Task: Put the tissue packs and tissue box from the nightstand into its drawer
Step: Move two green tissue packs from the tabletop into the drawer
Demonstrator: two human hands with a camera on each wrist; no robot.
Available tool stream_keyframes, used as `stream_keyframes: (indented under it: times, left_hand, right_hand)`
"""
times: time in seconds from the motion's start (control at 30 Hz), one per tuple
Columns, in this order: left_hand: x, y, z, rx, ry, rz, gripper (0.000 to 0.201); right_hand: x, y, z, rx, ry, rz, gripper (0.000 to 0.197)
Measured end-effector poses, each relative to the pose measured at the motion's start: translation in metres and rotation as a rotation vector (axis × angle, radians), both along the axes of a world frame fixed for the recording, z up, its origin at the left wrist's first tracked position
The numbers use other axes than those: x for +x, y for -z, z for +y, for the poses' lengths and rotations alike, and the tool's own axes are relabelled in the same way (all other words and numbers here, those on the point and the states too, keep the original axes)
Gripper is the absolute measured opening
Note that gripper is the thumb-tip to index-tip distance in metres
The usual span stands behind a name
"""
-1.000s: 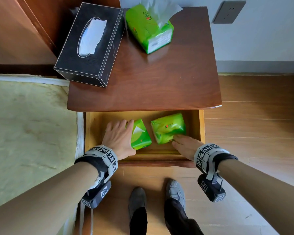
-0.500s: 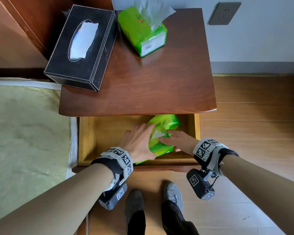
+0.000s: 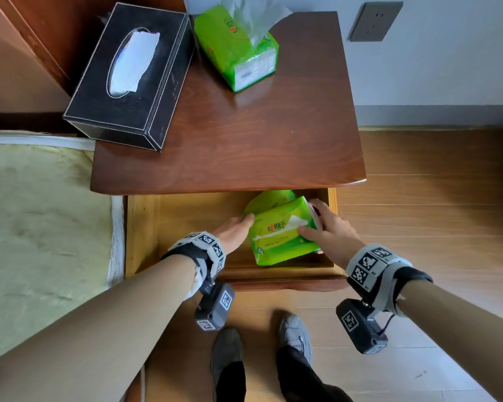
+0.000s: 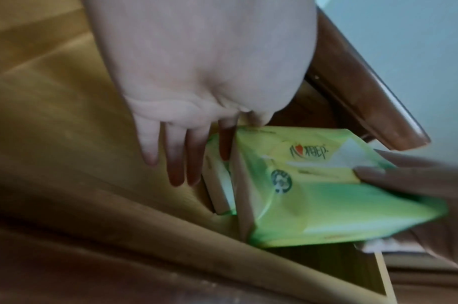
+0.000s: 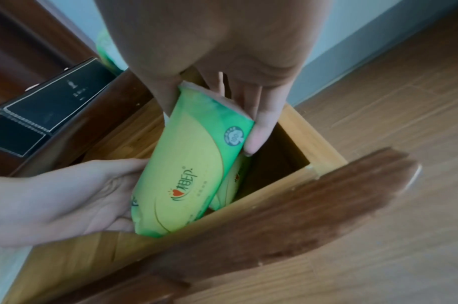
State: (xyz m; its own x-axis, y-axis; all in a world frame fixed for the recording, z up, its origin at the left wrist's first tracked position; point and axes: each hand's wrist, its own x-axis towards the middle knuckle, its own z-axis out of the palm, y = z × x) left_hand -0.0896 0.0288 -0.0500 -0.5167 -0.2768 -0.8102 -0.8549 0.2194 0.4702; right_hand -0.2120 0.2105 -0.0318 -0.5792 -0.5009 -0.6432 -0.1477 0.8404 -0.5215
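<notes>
In the head view, a black tissue box (image 3: 125, 79) and a green tissue pack (image 3: 235, 47) with a tissue sticking out stand on the nightstand top (image 3: 259, 146). Below, the drawer (image 3: 172, 227) is open. At its right end one green pack (image 3: 279, 230) lies tilted on another green pack (image 3: 269, 200). My right hand (image 3: 327, 227) grips the upper pack's right end, thumb on top. My left hand (image 3: 237, 229) presses with straight fingers (image 4: 176, 160) against its left end. The lower pack (image 5: 230, 185) is mostly hidden.
A bed mattress (image 3: 41, 227) adjoins the nightstand on the left. Wooden floor (image 3: 433, 227) lies to the right, and a wall socket (image 3: 375, 21) sits above it. My shoes (image 3: 294, 335) stand just in front of the drawer front (image 3: 273, 281).
The pack that lay on the left in the drawer now sits on top of the right one. Both hands have shifted right with it, and my right hand has taken hold of it.
</notes>
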Motion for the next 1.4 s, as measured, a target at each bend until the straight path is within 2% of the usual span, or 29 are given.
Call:
stream_keyframes:
  times: [0.07, 0.13, 0.2, 0.27, 0.33, 0.4, 0.5, 0.63, 0.7, 0.8, 0.9, 0.93, 1.07, 1.17, 1.27, 1.4]
  left_hand:
    - [-0.004, 0.009, 0.004, 0.118, -0.113, -0.005, 0.061]
    - [-0.011, 0.009, 0.007, 0.180, -0.220, 0.027, 0.043]
    - [-0.017, 0.007, 0.009, 0.211, -0.297, 0.091, 0.037]
    - [-0.023, 0.008, 0.007, 0.191, -0.318, 0.129, 0.037]
    - [-0.025, 0.012, 0.003, 0.150, -0.335, 0.158, 0.021]
    - [-0.028, 0.018, -0.003, 0.129, -0.335, 0.153, 0.021]
    - [-0.027, 0.019, -0.010, 0.115, -0.317, 0.187, 0.054]
    - [-0.015, 0.029, -0.013, 0.110, -0.281, 0.252, 0.073]
    - [-0.007, 0.029, -0.010, 0.106, -0.300, 0.191, 0.080]
    - [0.003, 0.027, -0.006, 0.129, -0.336, 0.093, 0.075]
    - [0.000, 0.027, -0.003, 0.180, -0.350, 0.150, 0.049]
    - [-0.004, 0.027, -0.001, 0.197, -0.353, 0.163, 0.047]
    - [-0.015, 0.039, 0.000, 0.224, -0.350, 0.197, 0.056]
    - [-0.020, 0.046, 0.000, 0.186, -0.386, 0.221, 0.068]
    - [-0.025, 0.046, -0.003, 0.163, -0.401, 0.278, 0.080]
    - [-0.040, 0.048, -0.005, 0.064, -0.299, 0.306, 0.075]
  right_hand:
    - [0.002, -0.005, 0.002, 0.048, -0.063, 0.057, 0.069]
    - [0.005, -0.009, 0.006, 0.066, -0.057, 0.051, 0.071]
    - [0.007, -0.009, 0.012, 0.076, -0.052, 0.049, 0.071]
    - [0.008, -0.009, 0.012, 0.090, -0.065, 0.064, 0.071]
    - [0.010, -0.006, 0.009, 0.116, -0.092, 0.076, 0.071]
    - [0.012, -0.002, 0.005, 0.133, -0.106, 0.068, 0.070]
    - [0.017, 0.012, 0.001, 0.182, -0.113, 0.038, 0.071]
    - [0.021, 0.029, 0.000, 0.299, -0.138, -0.019, 0.071]
    - [0.022, 0.029, -0.003, 0.304, -0.144, 0.021, 0.076]
    - [0.023, 0.025, -0.007, 0.266, -0.204, 0.048, 0.073]
    - [0.021, 0.028, -0.012, 0.298, -0.270, 0.042, 0.069]
    - [0.020, 0.029, -0.013, 0.307, -0.283, 0.046, 0.066]
    - [0.020, 0.035, -0.018, 0.332, -0.322, 0.031, 0.051]
    - [0.017, 0.037, -0.018, 0.297, -0.265, 0.023, 0.052]
    - [0.015, 0.032, -0.017, 0.166, -0.179, 0.076, 0.056]
    - [0.008, 0.031, -0.012, 0.102, -0.175, 0.096, 0.055]
